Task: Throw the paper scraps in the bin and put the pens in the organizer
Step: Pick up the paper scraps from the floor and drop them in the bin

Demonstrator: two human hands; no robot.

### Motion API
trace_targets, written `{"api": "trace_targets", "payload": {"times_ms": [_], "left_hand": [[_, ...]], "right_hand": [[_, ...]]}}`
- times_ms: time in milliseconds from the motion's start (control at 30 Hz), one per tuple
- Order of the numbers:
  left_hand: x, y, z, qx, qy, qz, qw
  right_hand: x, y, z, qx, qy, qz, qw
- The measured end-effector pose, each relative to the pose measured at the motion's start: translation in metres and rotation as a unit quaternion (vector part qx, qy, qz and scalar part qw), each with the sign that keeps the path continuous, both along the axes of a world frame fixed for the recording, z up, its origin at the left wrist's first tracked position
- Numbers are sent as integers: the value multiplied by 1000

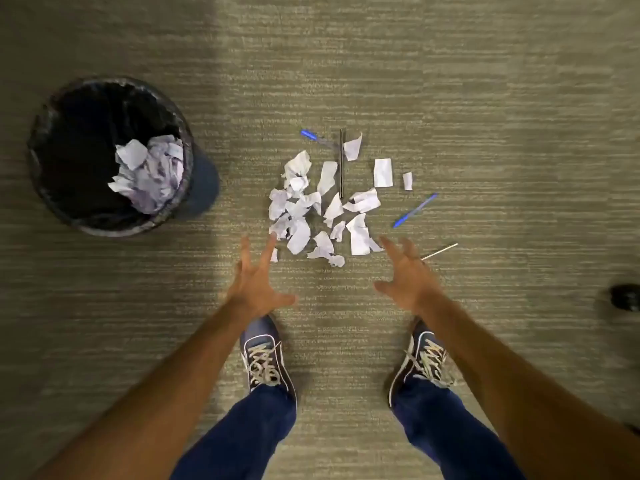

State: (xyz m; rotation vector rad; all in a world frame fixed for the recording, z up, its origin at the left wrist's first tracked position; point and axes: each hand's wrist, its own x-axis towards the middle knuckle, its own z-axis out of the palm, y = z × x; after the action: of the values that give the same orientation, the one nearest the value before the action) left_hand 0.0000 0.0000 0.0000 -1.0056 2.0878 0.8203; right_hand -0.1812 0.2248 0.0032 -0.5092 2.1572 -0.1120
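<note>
Several torn white paper scraps [325,206] lie in a heap on the carpet in front of my feet. A round black bin [69,161] stands to the left with crumpled paper [149,171] inside. Among the scraps lie a blue pen [311,136] at the top, a dark pen [341,164] lying straight up the middle, another blue pen [415,210] to the right, and a thin silver pen [440,251] partly behind my right hand. My left hand [256,282] and my right hand [405,275] hover just short of the heap, fingers spread, holding nothing. No organizer is in view.
Grey-green carpet [485,98] covers the floor all around. My two shoes [265,355] stand below the hands. A dark round object [625,296] sits at the right edge.
</note>
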Motion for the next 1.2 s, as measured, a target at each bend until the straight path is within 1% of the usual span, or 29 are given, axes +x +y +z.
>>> {"api": "trace_targets", "payload": {"times_ms": [133,233,300,400,567,667,767,933,1033,1133,1200], "left_hand": [[-10,-2,-79,-6,-5,102,995],[-19,0,-127,-21,12,158,987],[-30,1,-145,-35,24,165,985],[-48,1,-160,-54,56,152,985],[-74,2,-166,-107,121,155,975],[-83,5,-164,-126,130,170,969],[-85,4,-160,-132,160,195,959],[-78,-1,-152,-137,194,189,953],[-75,-4,-142,-130,196,205,950],[-73,-7,-129,-120,201,225,946],[-71,-10,-115,-114,210,232,943]], "right_hand": [[-13,-13,-80,-6,8,8,1000],[-25,-20,-127,-21,57,1,998],[-37,-28,-146,-30,94,11,995],[-54,-43,-163,-30,132,25,991],[-69,-66,-172,-34,179,62,981],[-69,-80,-173,-36,201,87,975],[-67,-85,-174,-60,207,87,973],[-72,-83,-174,-106,193,67,973],[-77,-81,-168,-128,169,18,977],[-79,-78,-153,-141,132,-81,978],[-78,-76,-139,-154,103,-160,970]]}}
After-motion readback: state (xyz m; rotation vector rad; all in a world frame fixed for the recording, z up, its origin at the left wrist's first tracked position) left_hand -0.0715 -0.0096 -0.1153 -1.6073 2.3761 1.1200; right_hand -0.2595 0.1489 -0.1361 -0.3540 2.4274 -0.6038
